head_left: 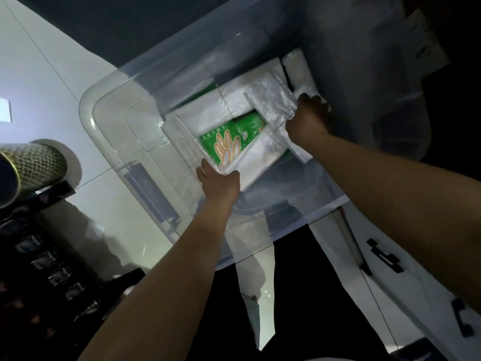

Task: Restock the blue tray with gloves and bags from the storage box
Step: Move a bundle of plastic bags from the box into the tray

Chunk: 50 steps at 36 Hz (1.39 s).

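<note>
A clear plastic storage box [109, 121] stands on the pale floor with both my arms reaching into it. Inside lie green glove packs [223, 144] printed with a hand outline, among several stacks of clear plastic bags [208, 108]. My left hand [220, 182] grips the near edge of a bag stack lying over the front glove pack. My right hand [308, 121] holds another flat stack of clear bags [273, 100] at its right edge, fingers hidden behind it. No blue tray is in view.
A patterned gold cylinder [31, 165] lies on a dark shelf at the left. Dark stacked items fill the lower left. Black clips [385, 256] sit on a white surface at the lower right. The box's far right side is covered by cloudy plastic [364, 61].
</note>
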Each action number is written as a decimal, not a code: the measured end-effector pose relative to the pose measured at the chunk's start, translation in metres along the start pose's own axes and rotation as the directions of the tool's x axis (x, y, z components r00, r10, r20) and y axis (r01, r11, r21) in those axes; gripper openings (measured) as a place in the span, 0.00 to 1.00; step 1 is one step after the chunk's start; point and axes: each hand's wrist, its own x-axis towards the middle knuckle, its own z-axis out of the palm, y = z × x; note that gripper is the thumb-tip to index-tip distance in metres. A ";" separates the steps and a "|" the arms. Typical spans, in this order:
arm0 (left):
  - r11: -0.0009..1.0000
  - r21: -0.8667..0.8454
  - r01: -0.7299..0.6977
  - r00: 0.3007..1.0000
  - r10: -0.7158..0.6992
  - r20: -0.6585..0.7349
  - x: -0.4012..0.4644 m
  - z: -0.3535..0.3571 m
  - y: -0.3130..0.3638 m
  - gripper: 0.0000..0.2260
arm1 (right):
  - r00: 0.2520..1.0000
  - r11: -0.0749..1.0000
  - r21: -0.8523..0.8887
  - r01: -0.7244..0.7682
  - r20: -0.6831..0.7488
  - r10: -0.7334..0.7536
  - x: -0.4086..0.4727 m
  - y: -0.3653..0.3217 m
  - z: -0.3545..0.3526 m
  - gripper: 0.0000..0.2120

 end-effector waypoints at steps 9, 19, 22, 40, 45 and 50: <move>0.998 -0.063 0.027 1.000 -0.027 0.000 -0.001 -0.007 -0.011 0.38 | 0.988 0.993 0.087 -0.085 0.139 0.072 0.003 0.000 0.016 0.28; 0.999 -0.033 0.035 0.989 -0.039 -0.140 0.019 -0.007 0.013 0.42 | 0.994 0.984 0.180 0.007 0.109 -0.027 -0.013 -0.006 0.015 0.12; 0.994 -0.015 0.107 0.979 -0.108 -0.171 0.030 -0.007 0.024 0.41 | 0.996 0.960 0.280 -0.016 0.092 -0.010 -0.018 -0.006 0.008 0.02; 0.964 0.026 0.263 0.852 -0.220 -0.475 0.052 0.027 0.060 0.26 | 0.968 0.366 0.896 -0.250 0.217 0.130 -0.075 0.056 -0.050 0.10; 0.974 0.093 0.207 0.846 -0.131 -0.517 0.054 0.010 0.045 0.23 | 0.979 0.287 0.936 -0.204 0.187 0.086 -0.085 0.067 -0.065 0.10; 0.984 0.050 0.171 0.861 -0.125 -0.494 0.039 -0.004 0.039 0.19 | 0.984 0.243 0.953 -0.180 0.178 0.030 -0.093 0.077 -0.075 0.10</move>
